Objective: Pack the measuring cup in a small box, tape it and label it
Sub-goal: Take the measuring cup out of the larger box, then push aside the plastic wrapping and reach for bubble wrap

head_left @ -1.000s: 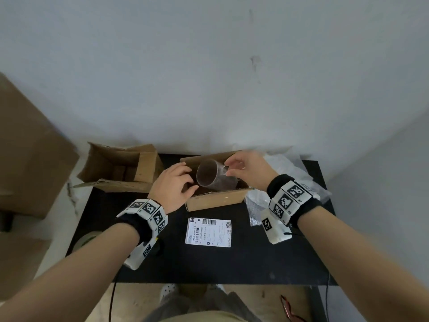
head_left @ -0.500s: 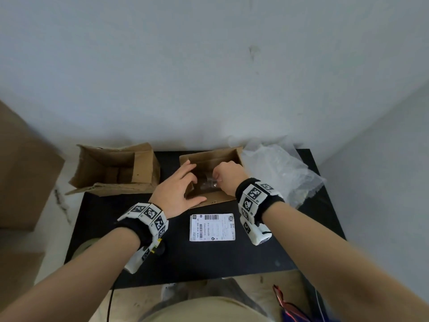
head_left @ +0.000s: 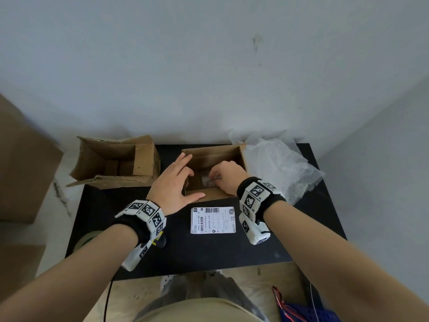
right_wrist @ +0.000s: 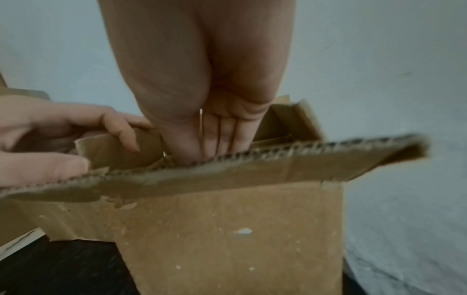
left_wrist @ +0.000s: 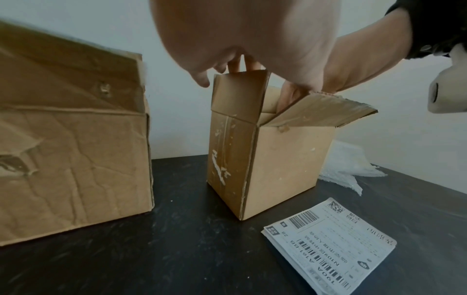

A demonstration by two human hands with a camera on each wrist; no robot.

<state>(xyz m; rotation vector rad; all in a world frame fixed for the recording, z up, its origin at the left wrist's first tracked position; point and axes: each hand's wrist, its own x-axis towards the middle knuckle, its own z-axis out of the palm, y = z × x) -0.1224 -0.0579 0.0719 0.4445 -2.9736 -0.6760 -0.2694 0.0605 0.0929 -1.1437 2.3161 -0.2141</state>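
Observation:
The small cardboard box (head_left: 214, 156) stands open at the middle of the black table (head_left: 209, 249). My right hand (head_left: 217, 176) reaches down into it and its fingers hold the clear measuring cup (head_left: 206, 181), which is low inside and mostly hidden. In the right wrist view only the right hand (right_wrist: 215, 143) going behind the front flap (right_wrist: 227, 169) shows. My left hand (head_left: 183, 175) is spread over the box's left side, fingers along the left flap, thumb on the front flap. A white shipping label (head_left: 213, 220) lies flat in front of the box.
A larger, crumpled open carton (head_left: 116, 161) stands to the left of the small box. Clear bubble wrap (head_left: 281, 168) is heaped at the back right. A tape roll (head_left: 89, 237) shows partly under my left forearm at the table's left edge. A wall is close behind.
My right hand has lowered the measuring cup from above the box's opening down into the box. My left hand has spread out over the left and front flaps.

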